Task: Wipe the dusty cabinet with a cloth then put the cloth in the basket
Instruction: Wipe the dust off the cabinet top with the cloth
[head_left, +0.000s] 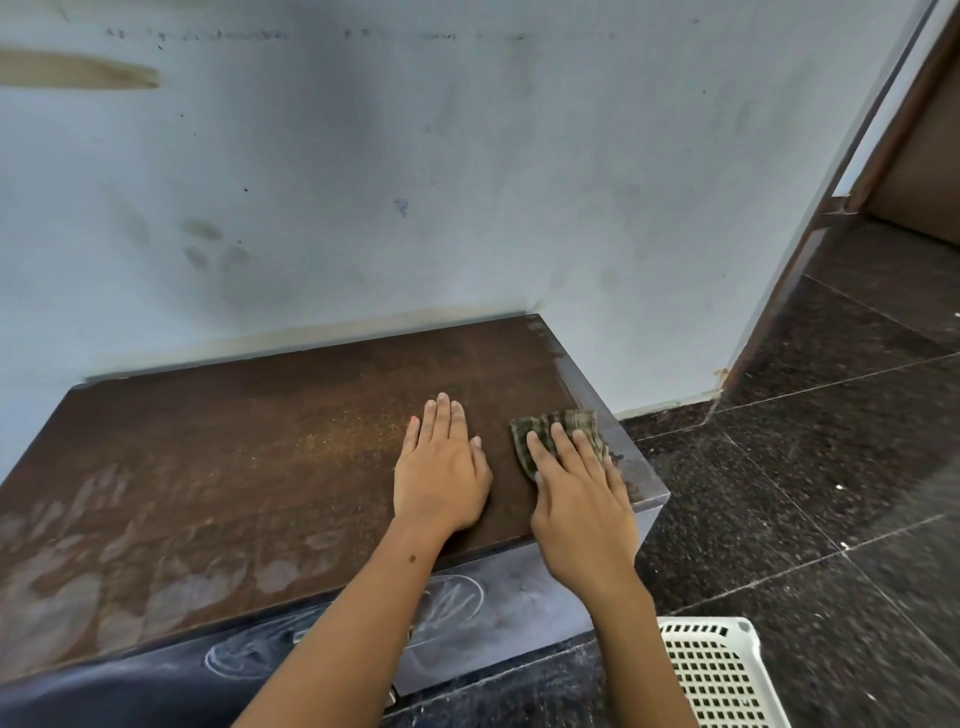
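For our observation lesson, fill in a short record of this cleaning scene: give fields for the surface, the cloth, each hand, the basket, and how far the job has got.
surface: brown cabinet top, dusty, pale smudges along its near left edge
cloth: checked cloth, flat at the top's right end
right hand: right hand pressing on the cloth with straight fingers
left hand: left hand flat on the bare top beside it
basket: white perforated basket on the dark floor, near right
progress: dust remains; cloth not yet in the basket
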